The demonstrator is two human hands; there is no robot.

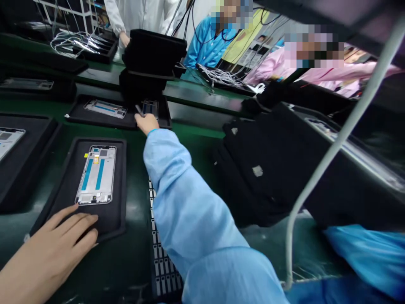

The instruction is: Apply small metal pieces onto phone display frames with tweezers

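Note:
My left hand [63, 236] lies flat with its fingers stretched out on the near edge of a black foam tray [117, 181]. A silver phone frame [97, 174] with two blue strips rests in that tray. My right arm, in a light blue sleeve, reaches far forward. My right hand [146, 122] is closed on a small dark pen-like tool [139, 110], at the near edge of a farther black tray [79, 116]. That tray carries another phone frame [106, 108] and a smaller part [149, 107].
A green conveyor belt [136, 219] runs under the trays. Stacked black trays [152, 59] stand beyond my right hand. More trays lie at left [22, 160]. A dark fixture [272, 169] and a white cable [332, 152] fill the right. Other people in smocks work across the line.

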